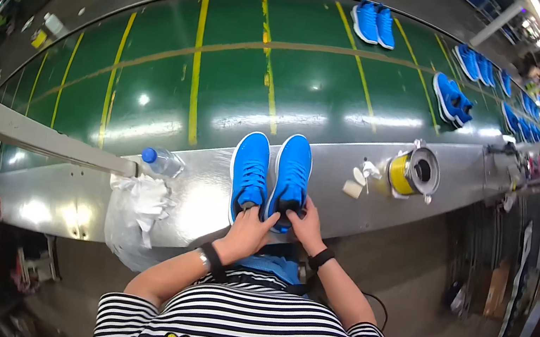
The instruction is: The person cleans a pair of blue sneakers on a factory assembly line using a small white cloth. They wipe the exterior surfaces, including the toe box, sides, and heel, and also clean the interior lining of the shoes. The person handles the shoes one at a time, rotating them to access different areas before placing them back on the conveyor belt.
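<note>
Two blue sneakers with white soles lie side by side on the metal ledge, toes pointing away from me. At the heel of the left sneaker [252,169] is my left hand [248,233], its fingers curled at the collar and its thumb reaching across toward the other shoe. My right hand [307,227] grips the right sneaker [293,169] by its heel, with the thumb at the dark collar opening. The fingertips of both hands are partly hidden in or behind the collars.
Beyond the metal ledge [201,193] runs a green conveyor belt [227,83] carrying more blue sneakers [374,25]. A yellow-banded metal pot [410,174] stands on the right. To the left are a blue-capped bottle [164,162], a plastic bag [138,211] and a white bar [40,134].
</note>
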The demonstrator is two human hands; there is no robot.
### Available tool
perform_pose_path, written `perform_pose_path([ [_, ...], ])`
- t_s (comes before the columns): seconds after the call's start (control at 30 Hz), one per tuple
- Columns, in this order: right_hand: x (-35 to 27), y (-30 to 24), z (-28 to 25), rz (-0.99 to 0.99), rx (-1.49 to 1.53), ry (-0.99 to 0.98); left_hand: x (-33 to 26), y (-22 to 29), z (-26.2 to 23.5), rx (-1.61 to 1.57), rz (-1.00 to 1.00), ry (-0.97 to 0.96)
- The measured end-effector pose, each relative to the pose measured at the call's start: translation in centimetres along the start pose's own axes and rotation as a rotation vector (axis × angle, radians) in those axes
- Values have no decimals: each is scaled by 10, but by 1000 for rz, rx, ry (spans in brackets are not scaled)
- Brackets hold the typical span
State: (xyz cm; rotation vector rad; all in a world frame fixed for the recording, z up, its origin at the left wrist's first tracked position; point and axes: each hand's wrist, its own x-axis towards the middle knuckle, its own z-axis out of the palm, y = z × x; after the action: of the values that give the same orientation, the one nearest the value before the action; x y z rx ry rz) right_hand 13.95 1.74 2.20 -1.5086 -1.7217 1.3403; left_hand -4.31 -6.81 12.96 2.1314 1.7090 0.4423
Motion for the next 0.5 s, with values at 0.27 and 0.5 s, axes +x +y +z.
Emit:
perform_pose_path([
  [0.27,18,-1,-10,-1,130,-135,-11,-26,10,-535,-741,432],
  [0.5,28,8,-30,81,232,-175,6,-76,59,-1044,-816,272],
])
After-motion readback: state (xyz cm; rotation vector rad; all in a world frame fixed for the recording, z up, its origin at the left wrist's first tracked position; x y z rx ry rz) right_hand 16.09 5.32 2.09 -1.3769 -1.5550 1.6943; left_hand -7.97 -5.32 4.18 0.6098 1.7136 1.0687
